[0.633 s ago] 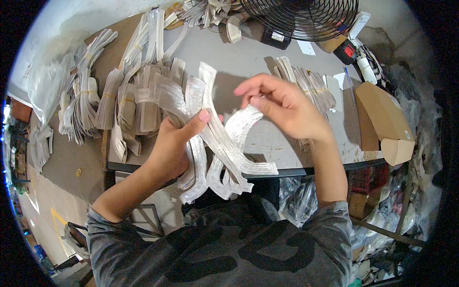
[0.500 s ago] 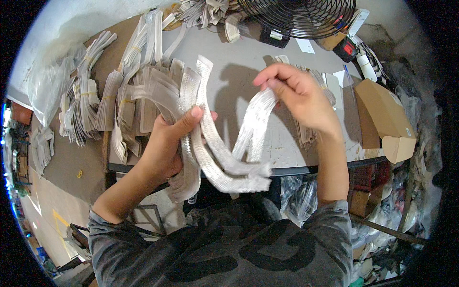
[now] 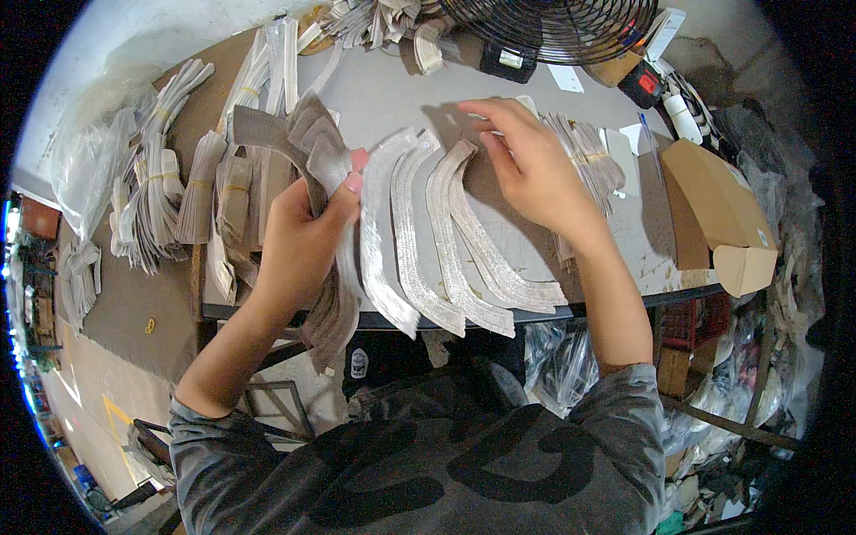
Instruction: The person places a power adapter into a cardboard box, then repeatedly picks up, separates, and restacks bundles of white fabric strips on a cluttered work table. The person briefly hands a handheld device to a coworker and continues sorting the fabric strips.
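Observation:
My left hand [image 3: 308, 223] is closed round a thick bundle of curved grey stitched fabric strips [image 3: 323, 156], the thumb on top; their lower ends hang past the table's front edge. Between my hands, several paler curved strips [image 3: 450, 236] are fanned out side by side, lower ends at the front edge. The leftmost pale strip [image 3: 379, 232] runs right beside my left fingertips; whether it touches them I cannot tell. Over the table, to the right of the upper ends, my right hand [image 3: 535, 174] has its fingers stretched and thumb apart, with nothing seen in it.
Banded strip bundles [image 3: 234, 201] crowd the table's left side beside a clear plastic bag [image 3: 94, 143]. Another banded bundle [image 3: 596, 165] lies behind my right hand. A wire fan guard [image 3: 557, 31] overhangs the back. An opened cardboard box [image 3: 727, 209] stands at right.
The strips my right hand held have left it and lie on the table. Pale strips that hung by my left hand now lie fanned out. My right hand has opened and shifted slightly left.

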The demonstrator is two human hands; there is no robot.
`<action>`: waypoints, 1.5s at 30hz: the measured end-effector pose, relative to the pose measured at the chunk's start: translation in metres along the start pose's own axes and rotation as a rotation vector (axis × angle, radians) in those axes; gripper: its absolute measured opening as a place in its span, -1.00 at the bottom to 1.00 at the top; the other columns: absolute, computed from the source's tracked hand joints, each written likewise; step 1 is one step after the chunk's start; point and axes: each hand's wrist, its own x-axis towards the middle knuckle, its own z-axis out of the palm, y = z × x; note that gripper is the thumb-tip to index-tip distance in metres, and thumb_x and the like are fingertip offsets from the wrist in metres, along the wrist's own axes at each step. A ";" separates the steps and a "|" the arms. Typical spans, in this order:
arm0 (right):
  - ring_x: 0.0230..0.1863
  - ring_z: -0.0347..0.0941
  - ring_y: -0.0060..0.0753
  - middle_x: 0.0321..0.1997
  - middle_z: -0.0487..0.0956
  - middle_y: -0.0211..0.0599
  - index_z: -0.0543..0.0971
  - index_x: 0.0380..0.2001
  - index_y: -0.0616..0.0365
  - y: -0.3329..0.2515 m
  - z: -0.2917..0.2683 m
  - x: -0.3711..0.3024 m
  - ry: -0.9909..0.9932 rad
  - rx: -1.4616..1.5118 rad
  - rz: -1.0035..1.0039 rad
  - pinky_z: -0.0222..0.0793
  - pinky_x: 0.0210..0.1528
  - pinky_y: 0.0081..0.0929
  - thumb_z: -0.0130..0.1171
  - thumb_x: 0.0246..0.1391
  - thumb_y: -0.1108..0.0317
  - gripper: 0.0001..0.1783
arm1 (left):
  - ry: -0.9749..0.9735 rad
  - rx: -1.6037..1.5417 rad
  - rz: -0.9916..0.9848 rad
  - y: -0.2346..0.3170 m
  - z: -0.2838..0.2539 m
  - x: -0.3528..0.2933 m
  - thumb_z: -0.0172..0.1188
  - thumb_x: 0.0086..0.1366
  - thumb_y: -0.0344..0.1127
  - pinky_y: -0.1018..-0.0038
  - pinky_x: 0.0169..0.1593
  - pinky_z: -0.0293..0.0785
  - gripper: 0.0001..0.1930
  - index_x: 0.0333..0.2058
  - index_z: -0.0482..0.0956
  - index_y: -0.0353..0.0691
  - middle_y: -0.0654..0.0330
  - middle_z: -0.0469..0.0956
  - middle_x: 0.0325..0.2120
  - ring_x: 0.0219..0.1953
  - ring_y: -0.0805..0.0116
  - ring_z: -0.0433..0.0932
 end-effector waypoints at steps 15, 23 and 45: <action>-0.56 0.52 -0.37 -0.58 0.61 -0.17 0.63 -0.45 0.31 -0.031 -0.010 -0.009 -0.478 0.022 0.378 0.43 -0.44 -0.41 0.51 0.01 0.22 -0.65 | -0.299 0.312 0.029 0.010 -0.007 -0.015 0.30 0.37 -0.24 0.38 -0.21 0.70 -0.67 0.05 0.58 -0.20 0.15 0.60 -0.01 -0.12 0.37 0.67; -0.60 0.53 -0.48 -0.60 0.60 -0.22 0.61 -0.45 0.34 -0.031 -0.003 -0.014 -0.454 0.115 0.464 0.43 -0.51 -0.47 0.43 0.08 0.33 -0.73 | -0.584 1.027 0.562 0.024 0.010 -0.029 0.48 0.00 -0.19 0.35 -0.37 0.65 -0.27 0.24 0.54 0.10 0.21 0.30 0.41 -0.31 0.27 0.73; -0.61 0.44 -0.70 -0.52 0.54 -0.45 0.45 -0.29 0.22 -0.031 -0.038 -0.008 -0.585 0.531 0.626 0.32 -0.59 -0.67 0.20 0.36 0.34 -0.80 | -0.407 0.888 0.427 0.013 0.011 -0.031 0.45 0.01 -0.32 0.24 -0.14 0.69 -0.45 0.06 0.63 -0.07 0.05 0.37 0.33 -0.07 0.07 0.71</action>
